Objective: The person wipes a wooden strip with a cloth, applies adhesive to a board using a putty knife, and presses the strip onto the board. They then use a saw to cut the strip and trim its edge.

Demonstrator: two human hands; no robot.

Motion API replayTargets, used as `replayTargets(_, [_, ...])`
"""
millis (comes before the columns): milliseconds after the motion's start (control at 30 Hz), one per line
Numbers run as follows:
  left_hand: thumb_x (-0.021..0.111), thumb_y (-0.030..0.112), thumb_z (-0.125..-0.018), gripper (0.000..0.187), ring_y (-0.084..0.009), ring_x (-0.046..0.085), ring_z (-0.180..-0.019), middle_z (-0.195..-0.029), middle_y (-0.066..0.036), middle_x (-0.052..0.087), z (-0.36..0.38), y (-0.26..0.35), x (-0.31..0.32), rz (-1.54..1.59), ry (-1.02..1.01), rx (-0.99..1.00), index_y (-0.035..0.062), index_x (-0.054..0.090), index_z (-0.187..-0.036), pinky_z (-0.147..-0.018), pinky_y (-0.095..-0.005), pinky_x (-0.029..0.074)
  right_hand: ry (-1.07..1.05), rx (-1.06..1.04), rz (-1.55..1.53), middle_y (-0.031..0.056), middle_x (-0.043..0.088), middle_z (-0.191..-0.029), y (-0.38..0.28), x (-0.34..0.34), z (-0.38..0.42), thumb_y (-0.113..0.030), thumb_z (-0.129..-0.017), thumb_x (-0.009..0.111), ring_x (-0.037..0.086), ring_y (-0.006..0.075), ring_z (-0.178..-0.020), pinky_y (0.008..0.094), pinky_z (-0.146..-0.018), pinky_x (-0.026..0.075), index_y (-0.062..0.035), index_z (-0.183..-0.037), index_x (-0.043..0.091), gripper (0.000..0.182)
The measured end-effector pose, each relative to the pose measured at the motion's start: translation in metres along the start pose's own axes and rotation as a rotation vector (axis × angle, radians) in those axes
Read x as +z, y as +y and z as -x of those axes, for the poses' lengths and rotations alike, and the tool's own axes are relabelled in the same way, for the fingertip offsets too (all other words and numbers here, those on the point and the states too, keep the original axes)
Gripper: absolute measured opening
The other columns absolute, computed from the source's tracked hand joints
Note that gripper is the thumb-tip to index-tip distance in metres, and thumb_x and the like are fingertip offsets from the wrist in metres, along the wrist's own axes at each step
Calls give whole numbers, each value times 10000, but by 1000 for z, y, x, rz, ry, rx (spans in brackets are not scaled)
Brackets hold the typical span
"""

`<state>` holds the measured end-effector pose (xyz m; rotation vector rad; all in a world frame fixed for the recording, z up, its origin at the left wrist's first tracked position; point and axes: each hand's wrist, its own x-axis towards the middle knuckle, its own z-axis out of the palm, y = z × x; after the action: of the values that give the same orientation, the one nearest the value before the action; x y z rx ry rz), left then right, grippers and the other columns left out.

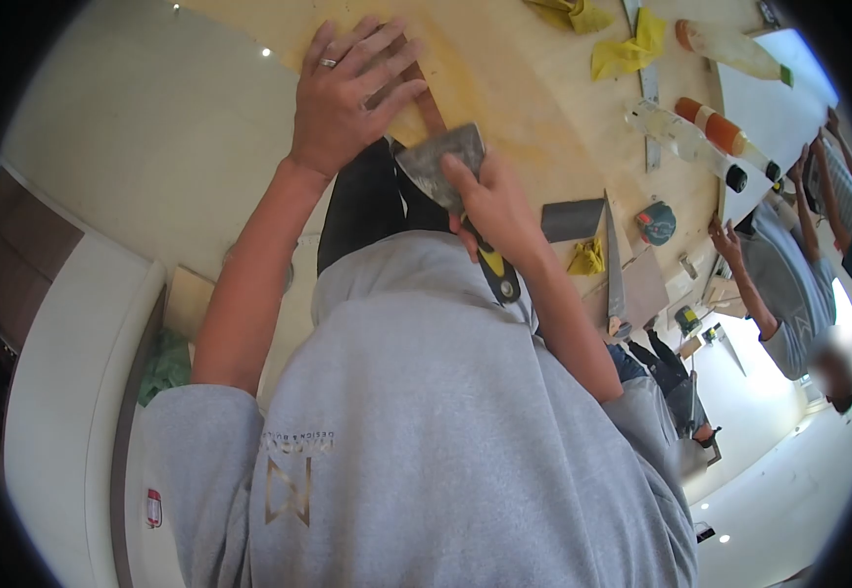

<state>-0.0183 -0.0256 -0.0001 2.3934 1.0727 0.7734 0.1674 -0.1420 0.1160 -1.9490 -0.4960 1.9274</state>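
My left hand (352,93) lies palm down with fingers spread over a narrow reddish-brown strip (431,110) on the pale wooden table (543,118). A yellowish smear surrounds the strip. My right hand (504,201) grips a putty knife (440,162) with a wide, stained metal blade and a black-and-yellow handle. The thumb presses on the blade. The knife is held near the table's front edge, its blade pointing toward the strip; I cannot tell whether they touch.
Yellow cloths (632,47), a clear bottle (685,137), an orange bottle (725,127) and a metal ruler (650,118) lie to the right. Nearer are a dark grey sheet (573,220), a long tapered blade (614,265) and a teal round object (656,223). Other people (788,265) stand beyond.
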Motion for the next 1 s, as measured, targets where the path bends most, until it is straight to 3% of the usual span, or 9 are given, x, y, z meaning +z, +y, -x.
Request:
replayTargets(67, [845, 418, -944, 394, -173, 620, -1434, -1470, 85, 726, 1, 3, 1, 1, 22, -24, 293, 837, -1317, -1319, -496, 325, 15, 24, 43, 109, 621, -656, 6, 1, 3, -302, -1163, 547, 584, 193, -406, 370, -382, 465, 27, -1133, 473, 339])
replayTargets(467, [834, 397, -953, 375, -197, 639, -1403, -1455, 52, 734, 0, 3, -2, -31, 10, -1, 297, 842, -1314, -1313, -479, 331, 29, 52, 140, 121, 623, -658, -15, 7, -5, -349, -1191, 475, 569, 205, -389, 379, -379, 459, 27, -1156, 476, 377])
replayTargets(667, [828, 374, -959, 368, -198, 638, -1401, -1449, 45, 737, 0, 5, -1, 1, 16, -24, 302, 838, -1319, -1308, -479, 338, 9, -2, 142, 120, 621, -648, 12, -2, -3, -373, -1193, 475, 584, 215, -391, 385, -411, 481, 39, -1154, 480, 414])
replayTargets(767, [807, 368, -981, 355, -204, 635, -1404, -1446, 47, 739, 0, 1, 2, -22, 28, -24, 306, 832, -1329, -1307, -488, 337, -15, 57, 190, 119, 619, -637, -22, 7, -12, -379, -1194, 481, 569, 211, -385, 383, -419, 481, 36, -1153, 488, 417])
replayTargets(1000, [762, 374, -1017, 372, -252, 562, -1496, -1510, 51, 710, 2, 0, 0, -92, -11, 0, 315, 805, -1382, -1320, -519, 315, -34, 3, 206, 109, 622, -632, -3, -6, -7, -374, -1205, 470, 538, 195, -375, 377, -410, 463, 23, -1152, 510, 403])
